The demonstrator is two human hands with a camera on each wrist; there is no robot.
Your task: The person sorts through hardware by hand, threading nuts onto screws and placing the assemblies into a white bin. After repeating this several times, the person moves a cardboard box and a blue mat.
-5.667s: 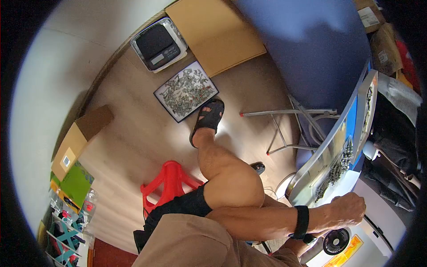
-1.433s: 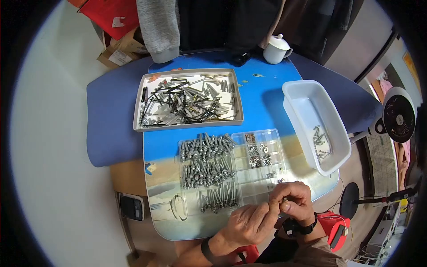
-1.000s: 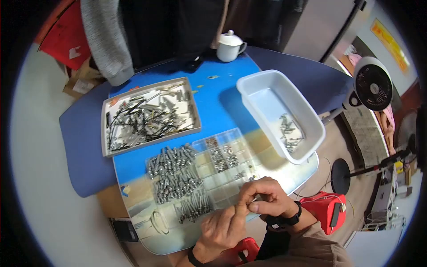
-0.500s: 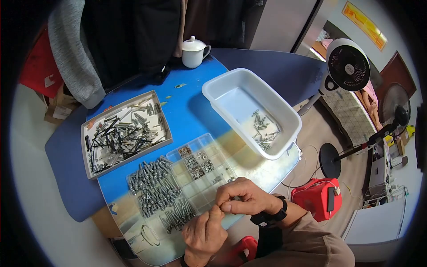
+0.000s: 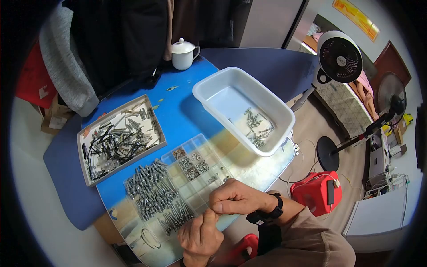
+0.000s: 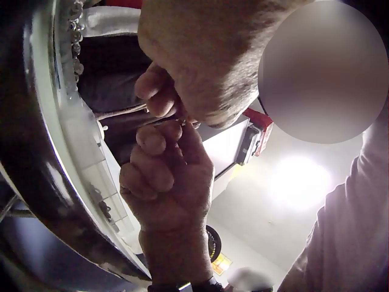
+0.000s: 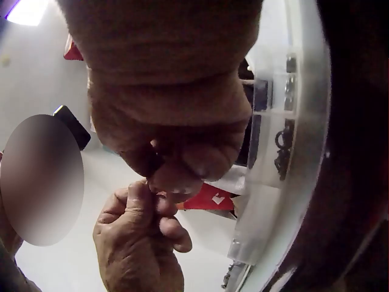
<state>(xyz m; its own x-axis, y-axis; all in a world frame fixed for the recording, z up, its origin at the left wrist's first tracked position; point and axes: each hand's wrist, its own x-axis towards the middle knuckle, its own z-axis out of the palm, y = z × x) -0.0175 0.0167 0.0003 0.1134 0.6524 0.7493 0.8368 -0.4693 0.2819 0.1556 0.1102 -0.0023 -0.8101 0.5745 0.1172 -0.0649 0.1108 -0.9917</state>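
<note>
Over the table's front edge, my left hand (image 5: 200, 236) and right hand (image 5: 235, 198) meet at the fingertips. Both pinch a tiny piece, mostly covered by the fingers; its kind cannot be told. In the left wrist view a speck of it shows where the thumbs and forefingers meet. Just beyond the hands lies a clear compartment box (image 5: 189, 187). Its left part is heaped with flanged bolts (image 5: 153, 191); nuts and washers (image 5: 191, 164) fill several small cells. The right wrist view shows my left hand (image 7: 140, 243) below, its fingertips against the right hand's.
A shallow cardboard tray (image 5: 129, 164) of mixed screws stands at the back left. A white basin (image 5: 227, 100) with some screws stands at the back right. Behind are a lidded mug (image 5: 183, 57) and hanging clothes. A fan (image 5: 340, 60) and red stool (image 5: 316, 193) flank the table.
Earlier the head view faced the floor and a tray of screws there; later it faces the table and swings right. The hands stay together, and the right fingers have folded further over the piece.
</note>
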